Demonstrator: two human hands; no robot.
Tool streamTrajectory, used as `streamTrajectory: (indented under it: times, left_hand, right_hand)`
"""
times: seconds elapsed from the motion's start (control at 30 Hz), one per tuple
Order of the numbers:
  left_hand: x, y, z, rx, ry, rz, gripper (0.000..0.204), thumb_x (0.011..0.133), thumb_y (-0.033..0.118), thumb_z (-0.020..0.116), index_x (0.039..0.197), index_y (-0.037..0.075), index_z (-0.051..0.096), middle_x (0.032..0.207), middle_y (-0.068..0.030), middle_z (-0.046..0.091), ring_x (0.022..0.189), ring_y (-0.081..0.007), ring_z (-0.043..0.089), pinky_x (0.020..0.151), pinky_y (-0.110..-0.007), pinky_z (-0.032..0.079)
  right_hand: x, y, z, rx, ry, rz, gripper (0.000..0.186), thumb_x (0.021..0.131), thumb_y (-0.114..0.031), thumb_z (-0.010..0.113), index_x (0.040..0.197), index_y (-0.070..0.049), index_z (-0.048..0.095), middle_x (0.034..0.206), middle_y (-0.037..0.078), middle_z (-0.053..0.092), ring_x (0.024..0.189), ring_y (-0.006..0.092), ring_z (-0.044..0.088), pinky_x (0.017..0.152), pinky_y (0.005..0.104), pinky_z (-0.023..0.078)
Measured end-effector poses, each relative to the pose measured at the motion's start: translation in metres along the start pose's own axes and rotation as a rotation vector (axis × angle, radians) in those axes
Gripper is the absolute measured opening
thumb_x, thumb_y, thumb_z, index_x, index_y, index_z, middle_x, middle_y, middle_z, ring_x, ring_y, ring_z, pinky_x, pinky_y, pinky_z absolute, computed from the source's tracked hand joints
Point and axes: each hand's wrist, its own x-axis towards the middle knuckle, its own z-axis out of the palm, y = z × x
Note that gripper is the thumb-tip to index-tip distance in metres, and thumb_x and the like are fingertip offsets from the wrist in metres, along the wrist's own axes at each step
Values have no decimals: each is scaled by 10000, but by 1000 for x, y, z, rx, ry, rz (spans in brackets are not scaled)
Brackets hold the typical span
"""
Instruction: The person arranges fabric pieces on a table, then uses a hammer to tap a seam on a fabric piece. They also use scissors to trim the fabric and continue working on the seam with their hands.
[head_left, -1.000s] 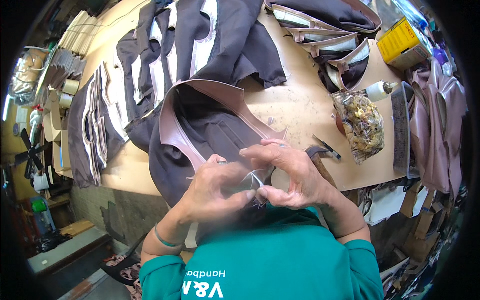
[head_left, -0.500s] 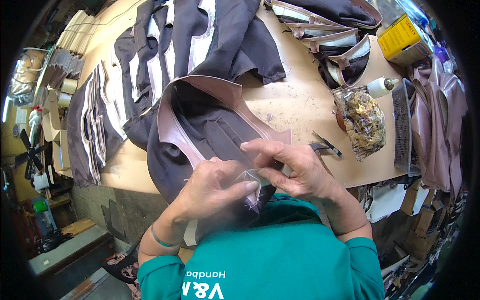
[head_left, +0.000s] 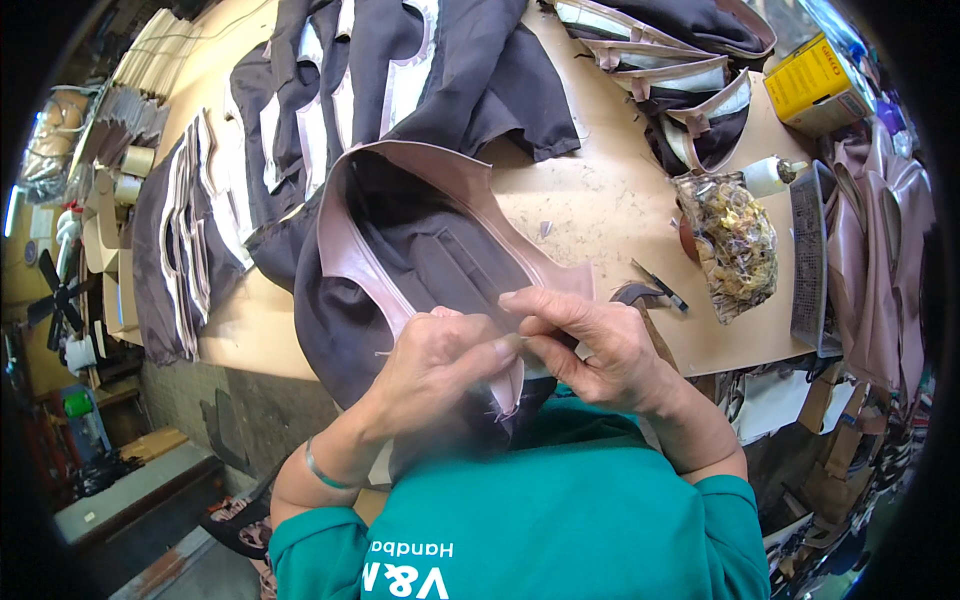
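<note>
A dark fabric bag piece with dusty-pink leather edging point(head_left: 455, 180) lies open at the front of the table, toward my body. My left hand point(head_left: 440, 365) pinches the near end of the pink trim, its thumb tip just above a narrow folded tip point(head_left: 505, 395) with loose threads. My right hand point(head_left: 600, 350) touches the left thumb at the same spot, closed in a pinch on the trim or a thread too small to make out, its index finger raised and bent. A black pen-like tool point(head_left: 660, 285) lies right of it, near a partly hidden wooden-handled tool point(head_left: 650, 330).
Dark lining pieces point(head_left: 500, 80) cover the back and left of the tabletop point(head_left: 250, 350). At the right sit a yellow can point(head_left: 815, 85), white bottle point(head_left: 765, 177), bag of scraps point(head_left: 730, 250), grey basket point(head_left: 812, 260) and pink leather point(head_left: 880, 260). A box point(head_left: 115, 280) stands left.
Both hands have risen slightly and the right index finger has lifted. The folded trim tip now hangs below my left thumb, where earlier it was held up between both thumbs.
</note>
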Motion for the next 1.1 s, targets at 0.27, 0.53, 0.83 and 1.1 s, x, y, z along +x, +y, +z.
streamTrajectory:
  times: [0.27,0.53,0.83,1.1]
  left_hand:
    - [2,-11,-11,281,-261,47,300,716,210,643,582,-14,498,489,-134,484,412,-185,445,455,-296,352]
    - [4,-9,-1,160,-151,-56,244,731,155,607,577,-7,509,472,-112,478,409,-203,445,539,-289,382]
    - [2,-5,-7,634,-319,48,286,705,287,642,753,17,559,704,-128,561,790,-266,493,792,-345,342]
    - [2,-6,-2,492,-227,-86,220,743,222,594,709,7,560,603,-159,566,576,-319,558,527,-390,408]
  right_hand:
    - [-4,-1,-1,15,-40,98,361,744,42,553,1097,-26,515,753,118,593,664,230,612,607,317,496]
    - [-7,4,6,15,20,60,360,745,47,550,1094,-30,511,712,96,578,641,207,607,595,302,492]
    - [-13,9,8,60,12,138,369,735,49,560,1088,-43,509,683,90,572,607,183,595,564,290,482]
    - [-15,9,8,77,10,176,355,739,47,551,1081,-44,513,704,89,575,631,170,596,594,283,483]
